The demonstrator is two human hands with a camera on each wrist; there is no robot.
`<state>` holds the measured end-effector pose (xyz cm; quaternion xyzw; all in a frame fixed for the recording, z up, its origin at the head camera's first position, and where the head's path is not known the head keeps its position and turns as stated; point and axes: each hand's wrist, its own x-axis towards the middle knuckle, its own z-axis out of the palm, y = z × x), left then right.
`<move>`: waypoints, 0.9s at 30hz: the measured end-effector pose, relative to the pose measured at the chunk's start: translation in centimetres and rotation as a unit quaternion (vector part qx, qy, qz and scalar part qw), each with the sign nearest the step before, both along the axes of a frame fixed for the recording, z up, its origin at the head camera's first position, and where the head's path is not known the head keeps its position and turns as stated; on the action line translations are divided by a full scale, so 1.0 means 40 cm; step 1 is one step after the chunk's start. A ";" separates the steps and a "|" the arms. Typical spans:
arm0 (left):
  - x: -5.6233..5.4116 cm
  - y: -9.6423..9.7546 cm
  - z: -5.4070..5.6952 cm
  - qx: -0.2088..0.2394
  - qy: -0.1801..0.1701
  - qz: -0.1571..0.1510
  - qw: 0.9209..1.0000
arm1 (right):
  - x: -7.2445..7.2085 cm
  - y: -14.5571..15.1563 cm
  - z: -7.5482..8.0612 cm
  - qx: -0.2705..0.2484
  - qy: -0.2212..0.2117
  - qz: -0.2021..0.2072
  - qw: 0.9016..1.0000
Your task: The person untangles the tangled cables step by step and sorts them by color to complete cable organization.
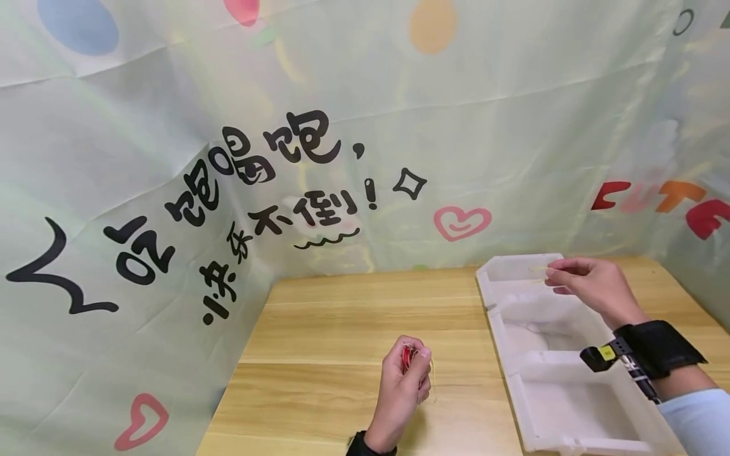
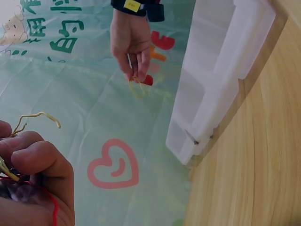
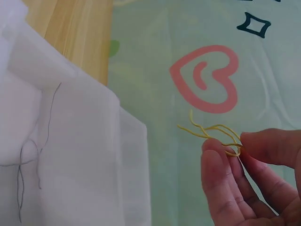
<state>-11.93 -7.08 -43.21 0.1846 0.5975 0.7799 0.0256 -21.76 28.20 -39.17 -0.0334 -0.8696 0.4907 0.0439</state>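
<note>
My left hand (image 1: 399, 377) grips a tangled bundle of thin wires (image 1: 407, 358), red ones among them, above the wooden table. Yellow ends (image 2: 40, 114) stick out past its fingers, and a red strand (image 2: 55, 207) hangs down in the left wrist view. Between thumb and fingertips, my right hand (image 1: 595, 288) pinches a looped piece of yellow wire (image 3: 200, 135) with its two ends pointing away from the hand. In the head view that hand overlaps the far compartment of a white divided tray (image 1: 556, 362).
Thin grey wires (image 3: 49, 125) lie in a tray compartment. The tray stands on the right side of the wooden table (image 1: 342, 316). Behind and to the left hangs a printed cloth (image 1: 513, 158) with lettering and hearts.
</note>
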 end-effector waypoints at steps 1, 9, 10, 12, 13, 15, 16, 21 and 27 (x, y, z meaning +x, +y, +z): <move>0.001 0.001 0.000 -0.001 0.001 -0.001 1.000 | -0.005 0.000 -0.005 0.002 -0.001 -0.001 1.000; 0.000 0.006 0.001 -0.005 -0.004 0.002 1.000 | -0.013 0.001 -0.027 0.008 -0.036 0.032 0.999; 0.001 0.005 0.001 -0.005 -0.008 0.006 1.000 | -0.011 -0.002 -0.025 0.011 -0.031 0.034 0.999; 0.001 0.004 0.002 -0.004 -0.014 0.012 1.000 | -0.005 -0.010 -0.021 0.010 -0.018 0.041 0.999; 0.002 0.004 0.002 -0.003 -0.015 0.013 1.000 | -0.001 -0.014 -0.017 0.008 -0.010 0.043 0.999; 0.003 0.006 0.003 -0.003 -0.016 0.012 1.000 | 0.010 -0.022 -0.009 0.000 0.008 0.047 0.999; 0.003 0.007 0.004 -0.002 -0.017 0.010 1.000 | 0.016 -0.027 -0.005 -0.004 0.017 0.049 0.999; 0.005 0.011 0.007 -0.003 -0.026 0.001 1.000 | 0.047 -0.052 0.006 -0.010 0.047 0.060 0.997; 0.007 0.017 0.012 0.003 -0.049 0.007 0.999 | 0.074 -0.083 0.018 -0.007 0.066 0.058 0.996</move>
